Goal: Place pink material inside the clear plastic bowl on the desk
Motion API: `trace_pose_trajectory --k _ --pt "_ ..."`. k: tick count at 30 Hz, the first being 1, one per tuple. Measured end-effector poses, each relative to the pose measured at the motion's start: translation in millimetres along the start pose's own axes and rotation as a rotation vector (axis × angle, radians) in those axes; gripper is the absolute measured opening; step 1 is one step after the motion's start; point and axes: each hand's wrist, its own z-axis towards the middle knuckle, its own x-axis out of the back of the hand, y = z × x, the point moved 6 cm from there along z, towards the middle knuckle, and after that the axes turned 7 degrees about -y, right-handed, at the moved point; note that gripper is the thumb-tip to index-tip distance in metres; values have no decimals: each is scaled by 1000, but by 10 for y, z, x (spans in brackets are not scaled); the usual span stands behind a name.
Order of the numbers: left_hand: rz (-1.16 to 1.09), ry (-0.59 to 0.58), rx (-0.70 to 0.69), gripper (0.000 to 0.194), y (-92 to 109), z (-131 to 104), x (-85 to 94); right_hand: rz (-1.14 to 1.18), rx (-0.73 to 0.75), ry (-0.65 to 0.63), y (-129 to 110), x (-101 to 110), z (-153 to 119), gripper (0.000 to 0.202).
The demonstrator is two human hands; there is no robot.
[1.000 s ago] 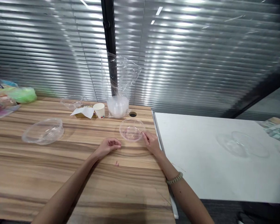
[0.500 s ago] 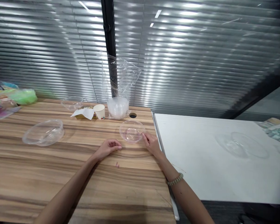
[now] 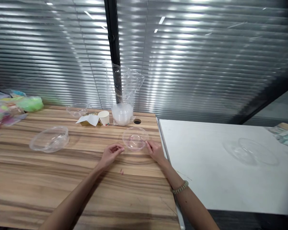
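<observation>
A clear plastic bowl (image 3: 134,148) stands upright on the wooden table, with a pinkish tint at its base. My right hand (image 3: 155,150) pinches the bowl's rim at the right side between thumb and fingers. Just left of the bowl, my left hand (image 3: 111,154) rests low over the table, its thumb and fingertips brought together. Whether anything small is between those fingertips is too fine to make out. Some small reddish bits or marks (image 3: 121,172) lie on the wood between my forearms.
Left stands a larger clear plastic container (image 3: 50,140). Along the back are another clear bowl (image 3: 77,110), a small box with white paper (image 3: 90,120), a paper cup (image 3: 104,118) and bagged bowls (image 3: 122,114). A white table (image 3: 206,179) adjoins on the right, with clear lids (image 3: 258,151). Colourful bags (image 3: 16,107) lie far left.
The view has tilted up slightly, so things sit a little lower. My left thumb and fingertips have come closer together. My right hand stays at the bowl's rim.
</observation>
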Motion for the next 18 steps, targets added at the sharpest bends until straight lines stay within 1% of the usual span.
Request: trace_pose_trajectory --k 3,4,5,7,9,11,13,14,15,16,17,18 --pt "179 183 -186 21 330 -77 57 -32 49 -14 -84 -7 5 33" --pt "234 212 -233 19 427 -87 49 -31 64 -16 -105 -14 2 33" --pt "282 215 -267 18 504 -80 25 -22 78 -16 -121 -21 -3 33" --pt "372 150 -301 16 589 -7 -67 12 86 -19 -128 -38 -15 31" --pt "461 40 -292 15 584 122 -190 43 65 -22 -113 -48 -25 32" --pt "538 -30 -235 15 520 269 -280 57 41 -18 -98 -42 -30 33" --pt "578 -59 -172 15 486 386 -308 69 36 -4 -95 -19 -31 35" --pt "577 -62 -152 15 511 416 -289 74 34 3 -96 -7 -31 36" --pt "560 -51 -144 16 580 420 -240 79 31 9 -96 2 -32 36" --pt "528 -28 -149 17 696 392 -156 83 25 14 -97 6 -34 37" --pt "484 5 -172 19 860 327 -38 86 17 18 -100 7 -37 38" --pt "427 76 -216 20 1069 223 131 88 6 20 -106 6 -41 39"
